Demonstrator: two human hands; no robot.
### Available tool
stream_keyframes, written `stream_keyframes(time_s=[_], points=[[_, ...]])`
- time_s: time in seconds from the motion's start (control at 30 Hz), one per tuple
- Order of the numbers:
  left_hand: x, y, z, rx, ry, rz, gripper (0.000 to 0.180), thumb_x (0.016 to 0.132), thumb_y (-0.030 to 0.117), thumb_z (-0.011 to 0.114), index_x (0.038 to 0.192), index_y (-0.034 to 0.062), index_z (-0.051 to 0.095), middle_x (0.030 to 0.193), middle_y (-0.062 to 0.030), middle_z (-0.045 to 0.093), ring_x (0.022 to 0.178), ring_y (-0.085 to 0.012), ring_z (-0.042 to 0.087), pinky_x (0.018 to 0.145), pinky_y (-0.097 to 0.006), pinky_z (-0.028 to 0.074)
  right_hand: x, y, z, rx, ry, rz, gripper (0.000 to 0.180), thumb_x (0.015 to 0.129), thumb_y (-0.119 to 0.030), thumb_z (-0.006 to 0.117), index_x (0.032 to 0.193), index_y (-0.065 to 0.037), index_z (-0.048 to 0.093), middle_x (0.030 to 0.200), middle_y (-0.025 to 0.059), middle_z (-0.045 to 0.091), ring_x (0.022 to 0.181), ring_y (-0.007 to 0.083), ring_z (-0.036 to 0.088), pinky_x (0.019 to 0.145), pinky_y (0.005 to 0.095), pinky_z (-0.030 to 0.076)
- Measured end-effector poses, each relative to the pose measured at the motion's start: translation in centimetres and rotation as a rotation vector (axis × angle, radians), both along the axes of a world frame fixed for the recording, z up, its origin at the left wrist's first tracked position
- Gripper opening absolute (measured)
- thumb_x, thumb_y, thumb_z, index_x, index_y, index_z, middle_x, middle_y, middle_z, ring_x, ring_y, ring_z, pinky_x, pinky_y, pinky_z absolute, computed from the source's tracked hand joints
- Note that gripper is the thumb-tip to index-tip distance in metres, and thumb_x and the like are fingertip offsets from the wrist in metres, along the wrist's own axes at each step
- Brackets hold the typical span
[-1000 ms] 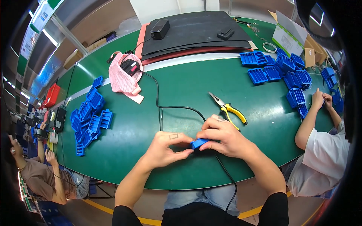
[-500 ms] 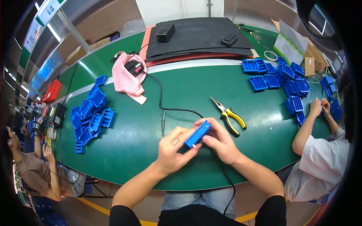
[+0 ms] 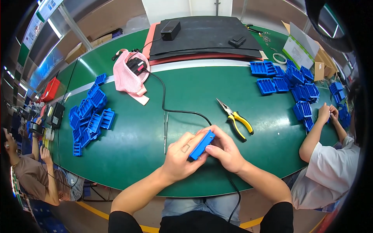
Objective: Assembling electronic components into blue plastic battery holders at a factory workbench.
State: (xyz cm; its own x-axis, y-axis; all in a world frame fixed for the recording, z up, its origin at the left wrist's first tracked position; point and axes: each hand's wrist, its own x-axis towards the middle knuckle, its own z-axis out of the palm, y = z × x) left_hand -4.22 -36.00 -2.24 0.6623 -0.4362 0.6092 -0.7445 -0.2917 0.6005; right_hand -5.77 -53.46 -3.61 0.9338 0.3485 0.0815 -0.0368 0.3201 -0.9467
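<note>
Both my hands hold a blue slotted plastic case point(image 3: 202, 145), tilted on its edge above the near middle of the green table. My left hand point(image 3: 178, 156) wraps its left side, fingers closed around it. My right hand point(image 3: 229, 155) grips the other side, thumb pressed on the case's edge. A small metallic bit point(image 3: 199, 157) sticks out at the case's lower end. Fingers hide the case's underside. Beyond my right hand lie yellow-and-black needle-nose pliers point(image 3: 236, 117), jaws nearly together. Thin metal tweezers point(image 3: 166, 132) rest beyond my left hand.
Similar blue cases lie piled at left point(image 3: 91, 113) and right point(image 3: 298, 83). A black cable point(image 3: 164, 95) runs from a black device point(image 3: 136, 65) in a pink cloth pouch point(image 3: 126, 77) and passes under my hands. Black sheets point(image 3: 206, 39) are stacked behind. People sit at both sides.
The blue case has tipped slightly in my hands. My left thumb has drawn back from its lower end, and the small bit there shows more metallic. The whole view has shifted slightly.
</note>
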Motion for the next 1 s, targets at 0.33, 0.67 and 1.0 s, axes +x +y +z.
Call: stream_keyframes(time_s=[0.33,0.67,1.0], points=[[-0.3,-0.1,-0.9,0.003,-0.004,0.036,0.059,0.069,0.0,0.073,0.126,-0.0008,0.059,0.089,-0.012,0.059,0.065,-0.026,0.062,0.057,-0.034,0.052,0.0,0.1,-1.0,0.029,0.038,0.01,0.042,0.088,-0.023,0.064,0.121,-0.002,0.049,0.118,0.0082,0.055,0.111,0.0163,0.053,0.099,0.0334,0.042],[-0.1,-0.1,-0.7,0.018,-0.084,0.043,0.059,0.066,0.001,0.073,0.123,-0.0005,0.061,0.086,-0.01,0.059,0.06,-0.0229,0.06,0.053,-0.033,0.05,-0.3,0.5,-0.6,0.017,0.052,-0.015,0.051,0.084,-0.034,0.068,0.119,-0.002,0.048,0.115,0.0074,0.053,0.106,0.0146,0.053,0.094,0.0313,0.043],[-0.3,-0.2,-0.8,-0.021,-0.12,0.047,0.059,0.065,0.001,0.073,0.123,-0.0013,0.061,0.086,-0.0096,0.059,0.06,-0.0215,0.06,0.052,-0.032,0.05,-0.7,0.8,-0.4,0.006,0.049,-0.041,0.054,0.083,-0.039,0.069,0.116,-0.002,0.047,0.116,0.0079,0.05,0.105,0.0145,0.051,0.093,0.031,0.042]])
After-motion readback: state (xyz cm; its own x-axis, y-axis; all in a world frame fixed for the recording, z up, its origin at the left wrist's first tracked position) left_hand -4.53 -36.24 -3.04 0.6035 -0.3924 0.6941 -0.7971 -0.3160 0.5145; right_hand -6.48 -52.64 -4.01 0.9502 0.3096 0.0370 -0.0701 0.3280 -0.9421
